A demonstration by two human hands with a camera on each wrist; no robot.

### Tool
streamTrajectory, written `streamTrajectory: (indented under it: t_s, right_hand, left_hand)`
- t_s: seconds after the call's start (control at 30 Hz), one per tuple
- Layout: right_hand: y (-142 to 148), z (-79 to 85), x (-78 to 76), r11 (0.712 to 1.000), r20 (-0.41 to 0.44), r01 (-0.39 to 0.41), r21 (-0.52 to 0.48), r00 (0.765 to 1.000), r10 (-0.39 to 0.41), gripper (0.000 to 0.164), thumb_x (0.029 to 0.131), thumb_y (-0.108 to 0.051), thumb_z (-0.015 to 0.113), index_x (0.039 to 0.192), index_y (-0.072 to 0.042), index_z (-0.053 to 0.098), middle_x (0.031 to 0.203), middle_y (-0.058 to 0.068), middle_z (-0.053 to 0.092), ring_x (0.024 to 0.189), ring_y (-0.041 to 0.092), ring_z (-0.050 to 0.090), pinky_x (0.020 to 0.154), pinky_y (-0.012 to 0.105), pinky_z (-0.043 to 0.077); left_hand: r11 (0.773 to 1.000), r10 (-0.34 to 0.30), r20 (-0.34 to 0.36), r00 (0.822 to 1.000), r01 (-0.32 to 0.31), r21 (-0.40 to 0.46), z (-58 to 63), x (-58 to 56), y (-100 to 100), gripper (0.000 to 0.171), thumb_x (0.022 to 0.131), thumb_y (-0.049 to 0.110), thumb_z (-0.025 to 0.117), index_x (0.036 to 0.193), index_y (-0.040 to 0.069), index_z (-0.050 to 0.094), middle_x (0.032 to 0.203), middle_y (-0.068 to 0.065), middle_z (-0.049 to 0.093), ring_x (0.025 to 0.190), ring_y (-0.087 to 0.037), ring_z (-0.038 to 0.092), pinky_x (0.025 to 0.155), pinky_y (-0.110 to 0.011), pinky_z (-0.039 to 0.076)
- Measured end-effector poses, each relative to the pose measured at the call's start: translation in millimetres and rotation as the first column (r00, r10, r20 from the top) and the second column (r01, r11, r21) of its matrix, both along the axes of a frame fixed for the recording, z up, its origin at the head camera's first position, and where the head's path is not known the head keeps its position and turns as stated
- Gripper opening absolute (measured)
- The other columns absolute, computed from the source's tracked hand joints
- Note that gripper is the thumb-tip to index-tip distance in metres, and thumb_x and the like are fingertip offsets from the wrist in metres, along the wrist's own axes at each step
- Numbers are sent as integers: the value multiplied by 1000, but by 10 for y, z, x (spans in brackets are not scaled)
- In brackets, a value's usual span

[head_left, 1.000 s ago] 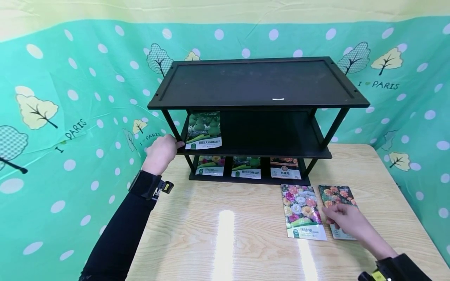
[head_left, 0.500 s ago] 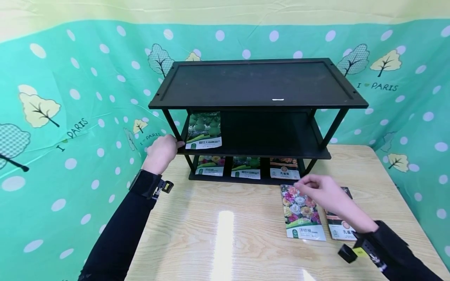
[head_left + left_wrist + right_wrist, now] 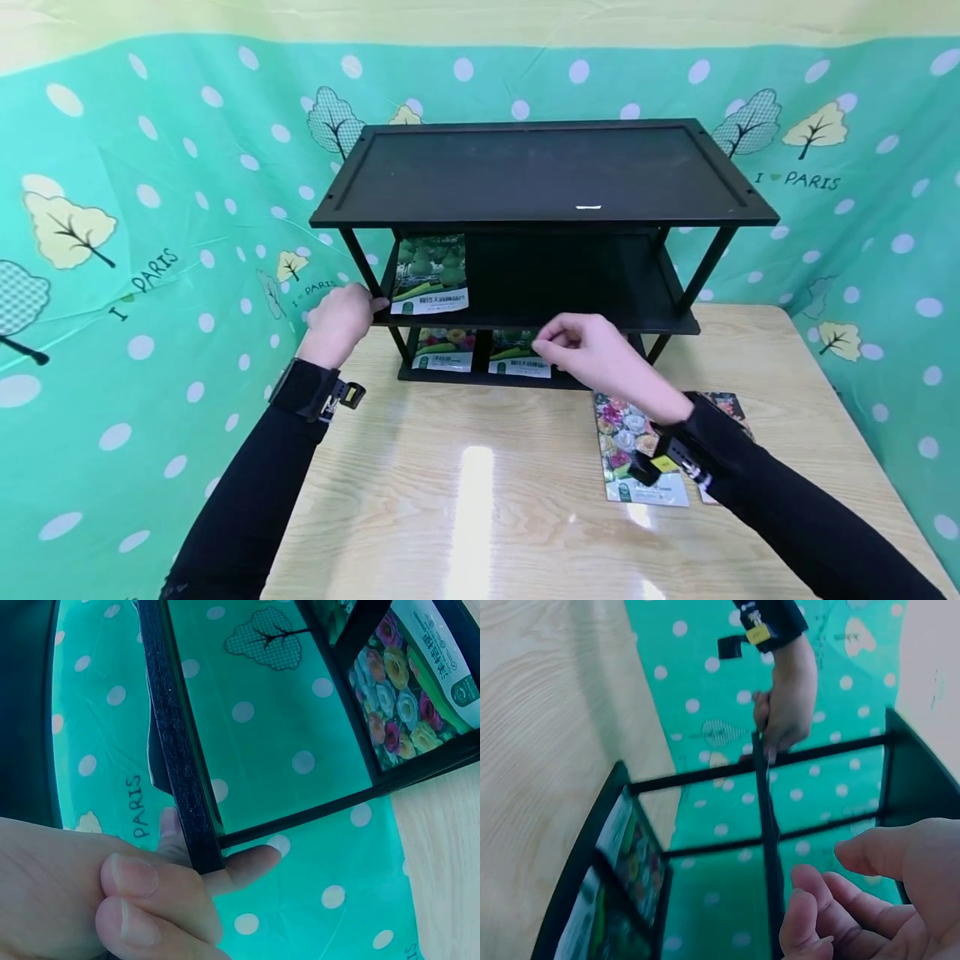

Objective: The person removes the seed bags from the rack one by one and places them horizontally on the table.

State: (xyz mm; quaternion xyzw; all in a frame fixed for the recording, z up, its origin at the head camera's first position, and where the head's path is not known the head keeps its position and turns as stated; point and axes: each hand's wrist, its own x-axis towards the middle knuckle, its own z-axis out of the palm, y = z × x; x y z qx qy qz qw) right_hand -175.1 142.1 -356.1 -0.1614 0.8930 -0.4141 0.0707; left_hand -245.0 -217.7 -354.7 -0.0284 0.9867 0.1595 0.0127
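Observation:
With thumb and a finger, my left hand (image 3: 337,321) pinches the left front corner of the middle tier of a black shelf rack (image 3: 543,179). Its other fingers are curled in the left wrist view. My right hand (image 3: 600,354), loosely bent and holding nothing, hovers before the middle tier's front edge. A seed packet with green gourds (image 3: 429,275) leans at the left of the middle tier. Below it are a flower seed packet (image 3: 444,358) and another gourd seed packet (image 3: 519,364). My right hand and arm hide the bottom tier's right part.
On the wooden table (image 3: 375,483), right of the rack, lie a rose-patterned seed packet (image 3: 618,442) and an orange-flower seed packet (image 3: 727,404), both partly covered by my right arm. A green dotted cloth (image 3: 187,350) encloses the back and sides.
My right hand has left the orange-flower packet on the table and moved left and up, over the rose packet, to the rack's front. My left hand stays on the rack.

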Motion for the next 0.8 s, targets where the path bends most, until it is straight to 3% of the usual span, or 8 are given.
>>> streamTrajectory:
  t_s: [0.27, 0.4, 0.8]
  right_hand:
    - [-413, 105, -313, 999, -49, -41, 33, 998, 43, 15, 101, -25, 66, 104, -13, 74, 86, 3, 69, 71, 19, 56, 64, 31, 44]
    - [-571, 121, -482, 997, -39, -33, 63, 999, 36, 19, 102, -29, 64, 104, -13, 74, 89, 4, 70, 71, 19, 55, 64, 32, 42]
    - [-874, 87, -799, 989, 53, 15, 145, 998, -23, 34, 104, -32, 62, 124, -7, 71, 119, 10, 70, 94, 21, 64, 82, 36, 51]
  left_hand:
    - [1000, -25, -44, 999, 24, -8, -5, 11, 2, 51, 105, 41, 59, 73, 2, 68, 60, -13, 55, 57, -36, 59, 48, -39, 32]
    - [999, -29, -47, 998, 28, -26, 8, 14, 7, 49, 105, 41, 59, 79, 1, 70, 67, -20, 63, 60, -40, 62, 47, -41, 36]
    - [997, -65, -106, 992, 62, -39, -11, 20, -12, 49, 104, 39, 61, 78, -1, 71, 65, -20, 65, 59, -40, 64, 43, -38, 36]
